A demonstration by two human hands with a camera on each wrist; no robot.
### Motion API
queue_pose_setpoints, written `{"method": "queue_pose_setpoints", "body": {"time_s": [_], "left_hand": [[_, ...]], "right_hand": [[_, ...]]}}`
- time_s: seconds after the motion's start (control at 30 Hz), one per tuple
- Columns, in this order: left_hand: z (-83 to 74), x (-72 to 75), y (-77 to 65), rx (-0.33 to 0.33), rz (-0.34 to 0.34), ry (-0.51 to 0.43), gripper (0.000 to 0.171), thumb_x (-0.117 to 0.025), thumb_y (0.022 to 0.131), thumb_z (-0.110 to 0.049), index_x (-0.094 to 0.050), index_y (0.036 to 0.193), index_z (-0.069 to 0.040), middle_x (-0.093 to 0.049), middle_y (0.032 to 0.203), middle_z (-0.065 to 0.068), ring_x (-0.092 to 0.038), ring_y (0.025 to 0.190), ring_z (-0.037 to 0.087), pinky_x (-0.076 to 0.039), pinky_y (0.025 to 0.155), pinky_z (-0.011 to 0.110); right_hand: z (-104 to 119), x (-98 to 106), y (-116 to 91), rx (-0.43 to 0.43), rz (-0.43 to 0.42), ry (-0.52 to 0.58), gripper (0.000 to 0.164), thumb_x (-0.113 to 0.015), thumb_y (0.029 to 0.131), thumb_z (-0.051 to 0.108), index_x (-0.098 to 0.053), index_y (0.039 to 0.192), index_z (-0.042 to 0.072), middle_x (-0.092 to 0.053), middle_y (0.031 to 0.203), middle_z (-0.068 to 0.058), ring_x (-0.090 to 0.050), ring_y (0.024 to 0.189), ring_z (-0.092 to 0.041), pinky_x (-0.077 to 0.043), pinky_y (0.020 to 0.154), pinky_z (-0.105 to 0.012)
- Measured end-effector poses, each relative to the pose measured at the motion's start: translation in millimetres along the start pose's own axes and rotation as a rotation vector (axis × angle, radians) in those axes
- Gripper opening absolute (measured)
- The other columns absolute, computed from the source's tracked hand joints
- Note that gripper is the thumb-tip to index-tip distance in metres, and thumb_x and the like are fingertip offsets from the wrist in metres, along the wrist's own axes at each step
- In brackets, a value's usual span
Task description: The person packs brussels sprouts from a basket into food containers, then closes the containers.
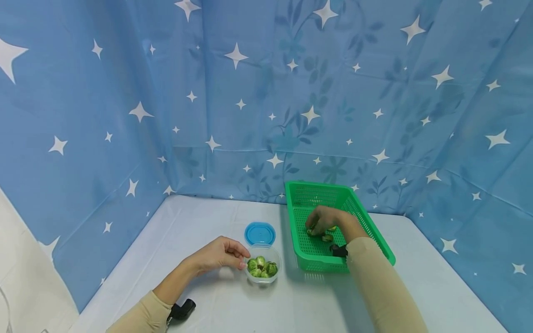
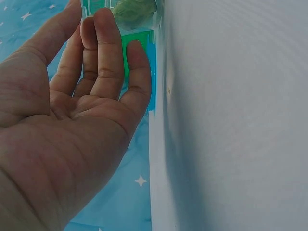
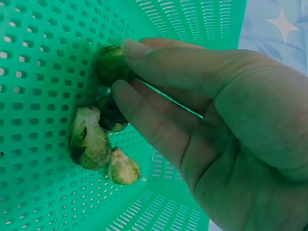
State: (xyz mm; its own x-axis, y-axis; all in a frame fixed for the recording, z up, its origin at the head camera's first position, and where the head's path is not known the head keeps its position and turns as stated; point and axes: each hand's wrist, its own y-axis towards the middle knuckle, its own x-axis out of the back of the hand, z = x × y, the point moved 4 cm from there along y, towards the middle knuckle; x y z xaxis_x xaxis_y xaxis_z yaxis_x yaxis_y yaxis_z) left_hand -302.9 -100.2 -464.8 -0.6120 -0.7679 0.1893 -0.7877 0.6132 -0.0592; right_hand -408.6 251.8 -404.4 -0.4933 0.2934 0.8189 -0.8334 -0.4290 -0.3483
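Observation:
A small clear plastic container with several green Brussels sprouts in it stands on the white table. My left hand is at its left side, thumb and fingertips right at the rim and the fingers loosely bent. In the left wrist view that hand's palm faces the camera. Inside a green perforated basket, my right hand reaches down. Its thumb and fingertips pinch a Brussels sprout. Just below lie a pale-cut sprout, a darker sprout and a smaller yellowish piece.
A blue lid lies flat behind the container, left of the basket. White cloth covers the table. Blue curtains with white stars hang close behind and along both sides. Black wrist mounts sit on the forearms.

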Motion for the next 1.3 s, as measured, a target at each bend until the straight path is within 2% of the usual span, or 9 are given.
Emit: {"method": "queue_pose_setpoints", "body": {"time_s": [0.3, 0.43, 0.53, 0.8, 1.03, 1.17, 1.3], "left_hand": [[2.5, 0.9, 0.9, 0.001, 0.012, 0.002, 0.039, -0.085, 0.087, -0.016, -0.074, 0.118, 0.004, -0.076, 0.094, -0.001, -0.069, 0.085, 0.014, -0.056, 0.079, 0.031], [3.7, 1.5, 1.9, 0.002, 0.008, -0.003, 0.039, -0.085, 0.086, -0.016, -0.074, 0.117, 0.003, -0.076, 0.093, 0.0, -0.068, 0.085, 0.014, -0.056, 0.079, 0.031], [4.1, 1.7, 2.3, 0.001, 0.005, -0.004, 0.038, -0.085, 0.086, -0.016, -0.075, 0.117, 0.003, -0.076, 0.094, 0.0, -0.068, 0.085, 0.015, -0.055, 0.079, 0.031], [2.7, 0.7, 1.6, -0.002, 0.007, -0.007, 0.036, -0.085, 0.087, -0.015, -0.075, 0.116, 0.003, -0.076, 0.094, 0.001, -0.069, 0.085, 0.015, -0.056, 0.079, 0.032], [0.7, 0.2, 0.0, 0.0, 0.009, -0.011, 0.035, -0.084, 0.087, -0.014, -0.075, 0.116, 0.003, -0.075, 0.094, 0.001, -0.068, 0.085, 0.015, -0.056, 0.078, 0.032], [0.7, 0.6, 0.5, 0.002, 0.016, -0.012, 0.038, -0.084, 0.087, -0.015, -0.074, 0.118, 0.005, -0.076, 0.095, 0.0, -0.068, 0.086, 0.014, -0.056, 0.079, 0.031], [1.2, 0.9, 0.9, 0.004, 0.019, -0.012, 0.039, -0.084, 0.087, -0.015, -0.074, 0.118, 0.004, -0.076, 0.094, -0.001, -0.068, 0.085, 0.013, -0.056, 0.078, 0.031]], "right_hand": [[3, -1, -3, -0.035, 0.027, -0.048, 0.032, -0.073, 0.095, 0.005, -0.076, 0.126, 0.013, -0.073, 0.126, -0.007, -0.066, 0.122, -0.029, -0.057, 0.098, -0.048], [3, -1, -4, -0.048, 0.038, -0.058, 0.03, -0.071, 0.095, 0.004, -0.077, 0.122, 0.015, -0.074, 0.122, -0.004, -0.067, 0.116, -0.024, -0.058, 0.097, -0.047], [2, -2, -3, -0.042, 0.039, -0.043, 0.028, -0.071, 0.095, 0.002, -0.077, 0.121, 0.012, -0.073, 0.121, -0.006, -0.067, 0.113, -0.022, -0.059, 0.094, -0.045], [0, -5, 0, -0.017, 0.036, 0.061, 0.024, -0.069, 0.095, -0.005, -0.074, 0.117, 0.002, -0.072, 0.117, -0.013, -0.069, 0.109, -0.025, -0.062, 0.086, -0.038], [3, 1, 0, 0.066, -0.026, 0.02, 0.022, -0.07, 0.094, -0.003, -0.075, 0.116, 0.001, -0.074, 0.11, -0.01, -0.069, 0.099, -0.021, -0.061, 0.085, -0.044], [5, 4, 2, 0.133, -0.056, 0.016, 0.024, -0.07, 0.095, -0.002, -0.074, 0.118, -0.002, -0.074, 0.112, -0.012, -0.069, 0.103, -0.024, -0.06, 0.087, -0.045], [4, 7, 4, 0.16, -0.099, 0.027, 0.024, -0.07, 0.096, 0.0, -0.072, 0.119, -0.002, -0.072, 0.118, -0.013, -0.066, 0.11, -0.028, -0.059, 0.088, -0.043]]}}
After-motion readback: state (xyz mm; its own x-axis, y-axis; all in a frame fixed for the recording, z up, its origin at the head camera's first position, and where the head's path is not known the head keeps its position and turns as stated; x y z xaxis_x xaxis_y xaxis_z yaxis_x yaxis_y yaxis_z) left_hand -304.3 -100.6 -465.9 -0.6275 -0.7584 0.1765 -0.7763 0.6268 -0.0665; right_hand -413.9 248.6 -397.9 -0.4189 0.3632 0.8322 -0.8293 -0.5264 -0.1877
